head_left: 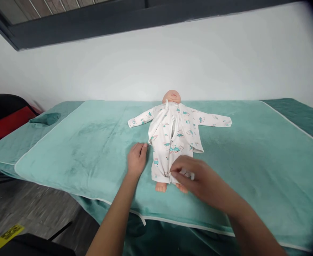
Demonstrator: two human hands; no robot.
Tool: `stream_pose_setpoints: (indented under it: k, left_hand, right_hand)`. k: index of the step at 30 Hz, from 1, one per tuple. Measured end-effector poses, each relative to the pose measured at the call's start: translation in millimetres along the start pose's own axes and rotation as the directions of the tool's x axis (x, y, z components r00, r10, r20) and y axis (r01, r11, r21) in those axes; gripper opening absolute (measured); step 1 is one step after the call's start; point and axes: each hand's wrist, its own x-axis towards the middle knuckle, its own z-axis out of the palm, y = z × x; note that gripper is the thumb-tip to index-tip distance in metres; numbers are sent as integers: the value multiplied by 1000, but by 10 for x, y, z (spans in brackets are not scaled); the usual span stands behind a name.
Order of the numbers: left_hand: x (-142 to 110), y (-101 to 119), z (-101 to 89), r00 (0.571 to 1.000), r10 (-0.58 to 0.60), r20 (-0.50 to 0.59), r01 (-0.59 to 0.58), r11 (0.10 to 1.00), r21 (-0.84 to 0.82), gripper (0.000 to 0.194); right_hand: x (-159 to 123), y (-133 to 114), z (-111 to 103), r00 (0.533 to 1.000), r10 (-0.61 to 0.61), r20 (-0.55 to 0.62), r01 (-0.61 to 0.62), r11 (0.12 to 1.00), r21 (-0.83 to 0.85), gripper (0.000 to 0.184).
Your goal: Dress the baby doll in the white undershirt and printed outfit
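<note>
A doll (171, 96) lay on its back on a pale green, velvety cover (97, 149) edged in white piping, its bare head toward a white wall (199, 64) and its feet (161, 187) toward the person. It wore a white printed shirt (191, 115), sleeves spread wide, and matching trousers (160, 160); a narrow gap showed at the middle of the front. The person's right hand (191, 174) reached over the lower legs, thumb and fingertips pinched together on the trousers' cloth between the legs, near the cuffs. The left hand (137, 158) rested on the cover just beside the doll, loosely curled; its palm was hidden, so I could not tell whether it held anything. A black and red chair (9, 117) stood off to the left.
</note>
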Motion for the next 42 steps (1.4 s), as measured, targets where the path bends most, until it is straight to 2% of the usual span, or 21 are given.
stream_pose_setpoints:
  k: [2,4,6,8,10,12,13,15,17,19,22,24,27,29,30,33,35,38,42]
  left_hand:
    - [30,8,-4,998,38,50,-35,997,-63,36]
    - [97,33,8,995,49,82,-35,986,-160,32]
    - [198,93,45,997,2,81,22,955,-297,29]
    - [312,195,110,993,-94,74,117,889,-444,33]
    - [408,333,191,980,-191,58,192,827,-528,36]
    - [454,481,261,976,-219,-4,186,839,-512,29]
    - [454,547,285,983,-177,-40,138,873,-468,22]
    - [415,651,304,999,19,-30,-29,933,-357,10]
    - [353,711,290,970,223,96,-186,936,-300,9]
    - [314,739,259,939,283,194,-214,925,-315,12]
    - [396,759,211,966,163,203,-69,912,-404,19]
    - [590,771,202,986,53,159,28,884,-467,26]
    - [1089,794,279,998,-68,10,65,883,-464,24]
    - [1488,813,401,993,-99,-71,59,900,-433,19]
    - [1678,825,475,993,-101,-64,65,905,-421,19]
    - [2096,867,692,989,-114,95,134,957,-257,13]
    - [2218,890,793,981,-112,156,137,977,-160,14]
    - [2247,894,858,983,-89,163,104,991,-88,14]
    - [2228,838,849,985,-79,152,101,984,-148,14]
  right_hand:
    - [59,-26,-225,991,51,-127,-43,997,62,14]
    - [222,16,-412,955,76,-286,-69,997,35,13]
    - [512,158,-546,900,89,-428,-109,994,-22,12]
    - [901,388,-629,826,124,-550,-190,980,-63,12]
    - [1318,648,-668,776,189,-601,-304,948,-95,16]
    - [1675,869,-665,758,270,-593,-431,890,-146,25]
    - [1810,951,-653,758,312,-573,-484,857,-174,31]
    - [1977,1059,-621,767,366,-527,-540,812,-222,37]
    - [2024,1124,-603,784,378,-492,-535,813,-229,34]
    - [2001,1177,-612,795,377,-475,-509,841,-183,28]
    - [1953,1242,-650,798,361,-483,-447,892,-72,26]
    - [1964,1252,-668,775,320,-545,-357,933,41,25]
    - [2072,1209,-680,688,293,-664,-165,954,251,23]
    - [2173,1172,-678,669,318,-671,-125,939,321,24]
    - [2218,1160,-672,684,328,-651,-147,937,318,24]
    - [2282,1173,-633,728,332,-599,-247,943,223,21]
    - [2267,1210,-605,725,349,-594,-268,937,223,18]
    - [2232,1253,-584,714,369,-595,-231,926,297,18]
    - [2244,1251,-596,703,347,-621,-140,923,357,18]
